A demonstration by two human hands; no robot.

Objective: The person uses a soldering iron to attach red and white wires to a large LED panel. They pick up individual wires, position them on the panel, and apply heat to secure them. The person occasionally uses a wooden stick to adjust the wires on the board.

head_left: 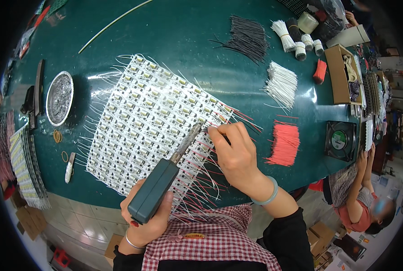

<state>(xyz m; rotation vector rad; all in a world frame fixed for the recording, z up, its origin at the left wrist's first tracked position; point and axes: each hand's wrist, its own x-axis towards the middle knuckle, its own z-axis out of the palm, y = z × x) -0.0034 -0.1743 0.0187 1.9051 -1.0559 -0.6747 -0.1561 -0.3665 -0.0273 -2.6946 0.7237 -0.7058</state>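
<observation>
A dark green counter (188, 31) fills most of the view, its far edge bending with the lens. On it, straight ahead of the person, lies the biggest thing: a wide white panel of small LED boards (147, 117), row upon row, set at a slant, with thin white wires sticking out along its left and upper sides and red and white wires fanning off its near right edge.

Next in size, a bundle of black wires (246, 38) lies at the far right, a loose bunch of white wires (282, 84) sits nearer, and a stack of short red wires (284, 144) lies just right of the right hand. A round metal dish (59, 97) of grey dross sits to the left of the panel. A small black fan (340, 140) stands at the counter's right edge, beside a cardboard box (339, 74).

The left hand (146, 217) is wrapped shut around the green handle of a soldering iron (163, 180), whose metal tip reaches up to the panel's near right rows. The right hand (235, 156) rests over those same rows, thumb and forefinger pressed together on a wire beside the iron's tip; the wire itself is too fine to make out. A pale bangle (268, 196) circles that wrist.

Another person (359, 198) sits low at the right, arms raised to the counter's edge.
</observation>
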